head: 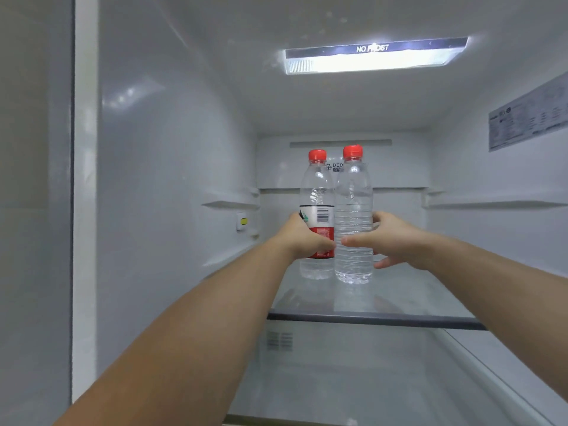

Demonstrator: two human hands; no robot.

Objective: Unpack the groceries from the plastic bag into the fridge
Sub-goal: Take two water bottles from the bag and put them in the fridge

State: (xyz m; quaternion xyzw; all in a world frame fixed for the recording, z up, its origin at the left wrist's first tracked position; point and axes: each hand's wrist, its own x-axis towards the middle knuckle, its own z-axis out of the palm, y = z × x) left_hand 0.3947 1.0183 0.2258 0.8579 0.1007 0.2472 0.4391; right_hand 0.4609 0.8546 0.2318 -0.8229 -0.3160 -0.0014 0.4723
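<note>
— Where are the bottles?

— Both upright on the glass shelf (399, 319), touching side by side. My left hand (302, 238) wraps the labelled bottle (318, 216), left of the plain bottle (353, 222).

— And your right hand (392, 239)?

— Thumb and curled fingers round the plain one; the lower fingers stick out loose.

Inside a lit fridge (172, 167): two upright red-capped water bottles side by side on the glass shelf (408, 305). Left hand (302, 238) gripping the labelled bottle (318, 195), right hand (390, 241) around the bare bottle (353, 210).
</note>
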